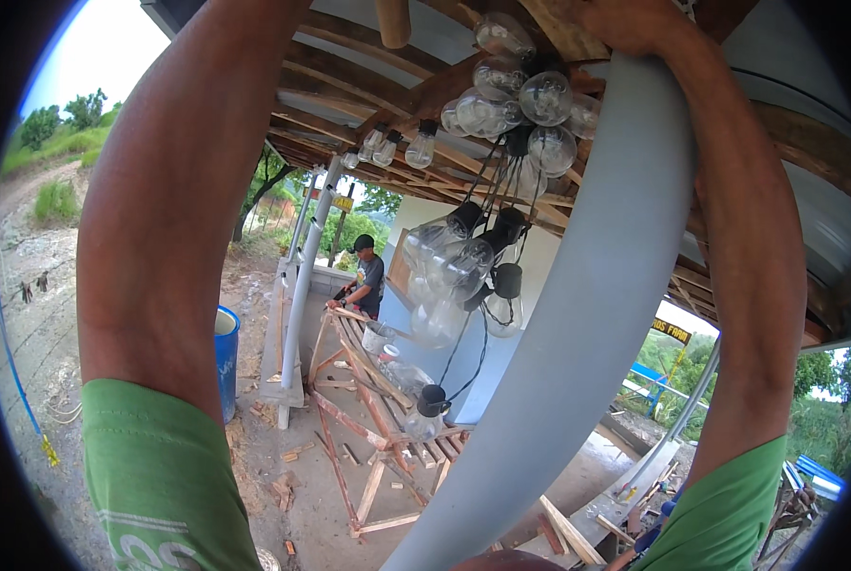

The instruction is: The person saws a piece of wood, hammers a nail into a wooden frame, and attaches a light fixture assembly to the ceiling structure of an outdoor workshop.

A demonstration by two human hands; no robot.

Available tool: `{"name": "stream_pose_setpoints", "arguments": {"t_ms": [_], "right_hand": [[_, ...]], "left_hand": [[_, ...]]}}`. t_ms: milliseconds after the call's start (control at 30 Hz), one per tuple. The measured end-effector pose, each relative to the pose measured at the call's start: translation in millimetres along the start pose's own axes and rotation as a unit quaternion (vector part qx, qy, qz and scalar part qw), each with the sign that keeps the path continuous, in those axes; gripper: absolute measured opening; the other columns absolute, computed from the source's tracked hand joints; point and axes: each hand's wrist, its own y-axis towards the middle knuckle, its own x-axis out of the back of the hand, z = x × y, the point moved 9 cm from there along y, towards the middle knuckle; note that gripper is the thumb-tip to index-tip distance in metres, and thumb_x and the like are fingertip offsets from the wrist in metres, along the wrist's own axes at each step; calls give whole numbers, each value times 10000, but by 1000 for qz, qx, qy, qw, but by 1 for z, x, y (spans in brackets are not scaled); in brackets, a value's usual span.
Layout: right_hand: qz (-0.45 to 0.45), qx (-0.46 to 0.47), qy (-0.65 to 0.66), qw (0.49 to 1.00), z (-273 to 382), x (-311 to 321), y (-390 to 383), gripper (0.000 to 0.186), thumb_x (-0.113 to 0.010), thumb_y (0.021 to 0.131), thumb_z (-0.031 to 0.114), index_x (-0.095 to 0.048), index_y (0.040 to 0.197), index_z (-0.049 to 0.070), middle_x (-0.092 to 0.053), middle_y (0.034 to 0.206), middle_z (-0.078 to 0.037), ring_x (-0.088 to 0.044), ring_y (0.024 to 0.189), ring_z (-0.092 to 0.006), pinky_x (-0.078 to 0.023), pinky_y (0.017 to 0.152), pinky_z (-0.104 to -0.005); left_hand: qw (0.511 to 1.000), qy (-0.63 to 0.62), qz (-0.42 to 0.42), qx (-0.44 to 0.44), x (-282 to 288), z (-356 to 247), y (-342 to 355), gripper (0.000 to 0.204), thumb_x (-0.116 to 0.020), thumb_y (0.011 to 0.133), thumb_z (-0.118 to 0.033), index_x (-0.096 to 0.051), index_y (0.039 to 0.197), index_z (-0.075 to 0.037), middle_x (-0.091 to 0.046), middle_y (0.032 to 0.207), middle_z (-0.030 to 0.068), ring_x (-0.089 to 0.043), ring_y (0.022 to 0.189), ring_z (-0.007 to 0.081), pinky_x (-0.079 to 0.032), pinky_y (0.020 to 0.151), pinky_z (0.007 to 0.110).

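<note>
Both my bare arms are raised overhead; the left hand is out of view above the top edge. My right hand (617, 27) is at the top of a tall grey post (577, 305), beside a wooden rafter (557, 27), its fingers curled on something I cannot make out. Just left of the post hangs a cluster of clear bulbs (459, 271) with black sockets and dark wires; more bulbs (547, 97) bunch up under the roof. Several smaller bulbs (422, 146) hang in a row further left.
A person (369, 281) in a dark cap stands behind a wooden frame (373, 443). A blue barrel (225, 362) is at left. White pipes (306, 276) lean by a low block wall. Loose timber (573, 528) lies lower right, near another person's sleeve (663, 519).
</note>
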Motion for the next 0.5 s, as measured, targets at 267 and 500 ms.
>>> {"name": "stream_pose_setpoints", "arguments": {"t_ms": [267,500], "right_hand": [[54,41,-20,997,1,-5,10,544,-669,910,225,-495,1313,-97,-628,1202,-281,-621,1126,-360,-514,925,-427],[-137,23,132,981,-20,-6,28,894,-780,815,159,-256,1537,112,-644,1189,-268,-618,1172,-383,-504,977,-457]], "left_hand": [[999,-51,-4,-9,3,2,-8,276,-777,822,-249,-655,858,-4,-595,698,52,-544,570,169,-436,513,341],[998,-37,-36,-28,-6,-15,-26,492,-789,816,-251,-495,1108,14,-606,818,101,-578,617,182,-490,545,341]]}}
